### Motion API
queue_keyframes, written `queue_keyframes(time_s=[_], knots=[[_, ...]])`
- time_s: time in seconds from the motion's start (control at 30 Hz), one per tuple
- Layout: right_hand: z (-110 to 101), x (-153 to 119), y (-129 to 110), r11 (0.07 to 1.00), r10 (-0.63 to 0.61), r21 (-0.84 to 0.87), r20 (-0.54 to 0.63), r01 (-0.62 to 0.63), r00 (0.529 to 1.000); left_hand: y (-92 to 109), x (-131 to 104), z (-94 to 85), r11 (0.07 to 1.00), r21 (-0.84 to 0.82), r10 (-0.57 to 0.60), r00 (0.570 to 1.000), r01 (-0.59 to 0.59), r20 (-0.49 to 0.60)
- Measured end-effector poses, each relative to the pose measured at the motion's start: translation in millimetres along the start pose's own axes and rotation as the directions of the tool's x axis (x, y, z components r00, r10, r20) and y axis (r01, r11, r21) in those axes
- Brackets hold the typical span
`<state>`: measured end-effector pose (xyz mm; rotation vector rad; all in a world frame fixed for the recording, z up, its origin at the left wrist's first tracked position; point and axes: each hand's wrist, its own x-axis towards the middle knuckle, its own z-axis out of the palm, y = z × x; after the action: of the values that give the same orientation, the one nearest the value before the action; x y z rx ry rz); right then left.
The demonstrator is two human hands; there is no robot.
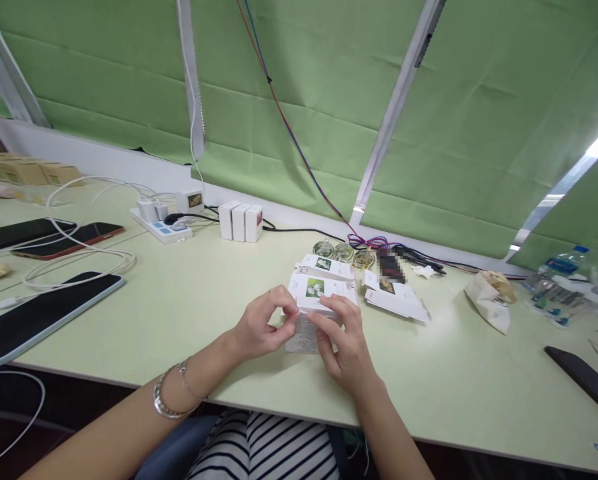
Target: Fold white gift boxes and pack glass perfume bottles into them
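Observation:
A white carton with a green flower picture (315, 288) lies in front of me, with a printed white panel (301, 335) at its near side. My left hand (269, 322) pinches at the carton's near left edge, thumb and index finger together. On the carton's near part rest the fingers of my right hand (343, 339), bent and somewhat apart. Behind it lies another white carton with a small picture (323, 264). To the right is an unfolded white carton (396, 297). Round clear items (343, 251) stand at the back.
Three small white boxes (239, 223) stand left of centre at the back. A power strip (163, 227), cables and several phones (53, 310) occupy the left side. On the right are a crumpled bag (487, 300), a plastic bottle (561, 265) and a dark phone (583, 380).

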<state>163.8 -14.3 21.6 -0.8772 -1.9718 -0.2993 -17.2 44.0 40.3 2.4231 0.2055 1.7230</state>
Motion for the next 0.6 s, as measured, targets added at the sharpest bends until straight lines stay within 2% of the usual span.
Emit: queue_keyframes(time_s=[0.4, 0.6], knots=[[0.6, 4.6, -5.6, 1.000, 0.024, 0.008, -0.015, -0.024, 1.000, -0.8, -2.0, -0.4, 0.999, 0.025, -0.027, 1.000, 0.026, 0.007], [1.7, 3.6, -4.6, 0.999, 0.038, 0.010, 0.000, -0.038, 0.999, 0.3, -2.1, 0.9, 0.981, 0.134, -0.137, 0.989, 0.143, -0.055]])
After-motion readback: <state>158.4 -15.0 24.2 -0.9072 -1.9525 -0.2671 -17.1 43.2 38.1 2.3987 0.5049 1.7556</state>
